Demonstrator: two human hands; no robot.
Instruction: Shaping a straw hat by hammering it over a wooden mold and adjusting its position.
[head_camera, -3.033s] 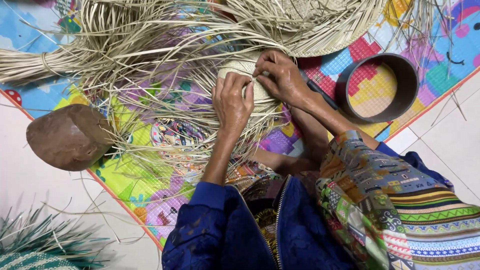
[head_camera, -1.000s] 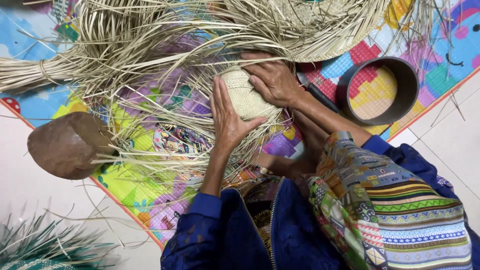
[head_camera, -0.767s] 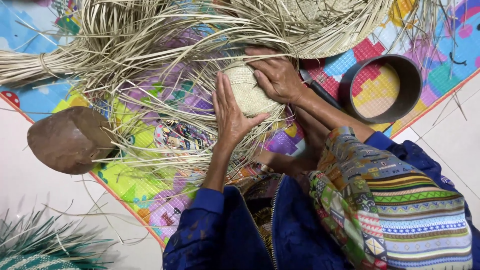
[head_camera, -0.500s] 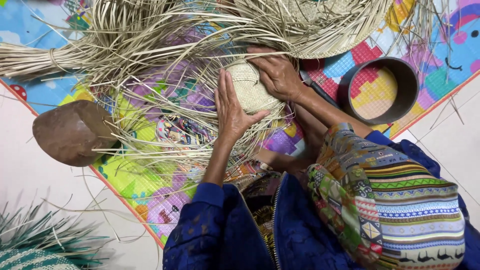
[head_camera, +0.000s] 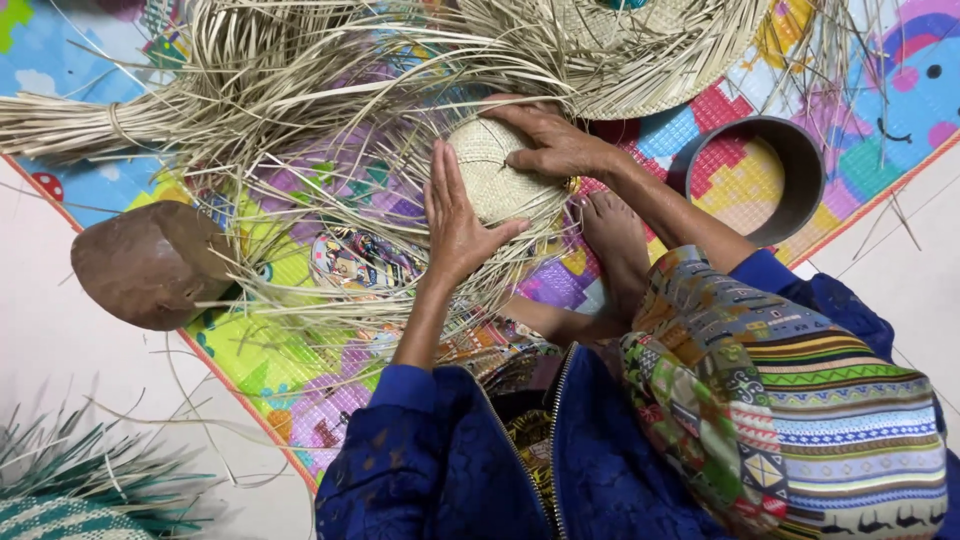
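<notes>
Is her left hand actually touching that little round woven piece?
Touching. The head view shows the left hand pressed flat against the side of the round woven piece, thumb along its lower edge, no gap.
</notes>
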